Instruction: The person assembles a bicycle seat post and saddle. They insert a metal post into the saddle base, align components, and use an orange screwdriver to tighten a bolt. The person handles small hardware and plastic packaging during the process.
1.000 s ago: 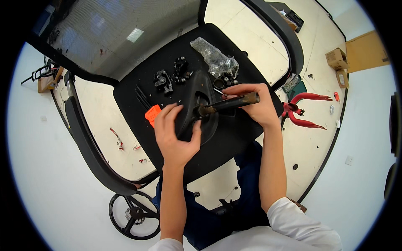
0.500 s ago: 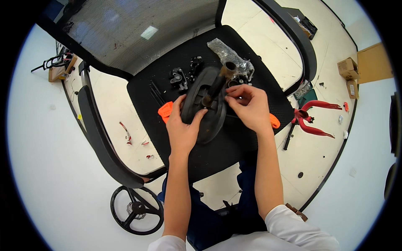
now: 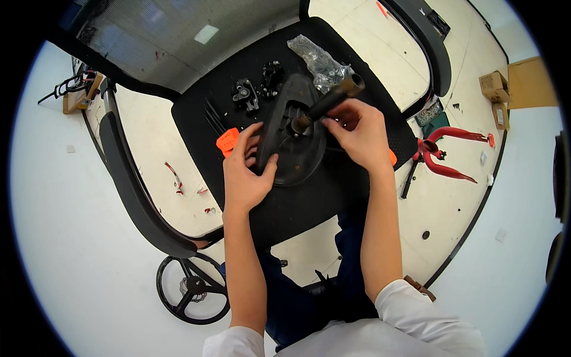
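Pale floor (image 3: 440, 205) shows around a black chair (image 3: 321, 205), and a bike saddle (image 3: 294, 157) is on or just over it, bottom side up. It looks firm; its long post (image 3: 336, 98) may make it tippy, so edge and post seem good to hold. The left hand (image 3: 247, 181) holds its left edge, thumb and fingers wide apart. The right hand (image 3: 364, 140) bunches its fingertips by the post; I cannot tell if they pinch anything.

The saddle underside (image 3: 296, 163) looks matt plastic, its post (image 3: 329, 104) scuffed metal, the bag (image 3: 318, 61) glossy crinkled plastic.
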The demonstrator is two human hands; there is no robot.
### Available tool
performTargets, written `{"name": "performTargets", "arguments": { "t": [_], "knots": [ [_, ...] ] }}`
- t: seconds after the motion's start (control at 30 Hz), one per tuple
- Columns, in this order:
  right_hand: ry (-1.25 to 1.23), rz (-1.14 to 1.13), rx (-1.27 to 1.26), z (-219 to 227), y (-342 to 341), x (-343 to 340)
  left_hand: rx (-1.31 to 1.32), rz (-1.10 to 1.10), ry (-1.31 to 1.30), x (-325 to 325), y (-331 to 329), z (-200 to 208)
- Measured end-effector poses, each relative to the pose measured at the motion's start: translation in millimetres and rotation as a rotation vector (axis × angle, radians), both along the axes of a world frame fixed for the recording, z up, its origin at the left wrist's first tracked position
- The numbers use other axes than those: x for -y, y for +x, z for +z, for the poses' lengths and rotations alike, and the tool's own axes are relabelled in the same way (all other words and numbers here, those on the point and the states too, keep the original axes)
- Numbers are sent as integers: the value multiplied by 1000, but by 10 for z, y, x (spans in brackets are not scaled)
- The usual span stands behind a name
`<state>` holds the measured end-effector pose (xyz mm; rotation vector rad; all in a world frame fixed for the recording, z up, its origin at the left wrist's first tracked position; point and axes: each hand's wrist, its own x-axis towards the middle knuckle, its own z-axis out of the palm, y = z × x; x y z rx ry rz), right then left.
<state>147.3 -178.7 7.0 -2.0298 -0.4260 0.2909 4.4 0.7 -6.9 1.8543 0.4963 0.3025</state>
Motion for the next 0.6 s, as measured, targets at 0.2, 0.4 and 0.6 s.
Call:
{"name": "performTargets", "arguments": {
  "t": [0.2,0.4,0.6],
  "knots": [
    [-120,-25,-1,-69,76,248,17,26,-155,-19,-10,9],
    [-214,-102,67,-19,166,433,224,259,-224,-162,-32,-7],
    [-341,82,22,-93,120,489,313,473,-422,-340,-70,54]
  ]
}}
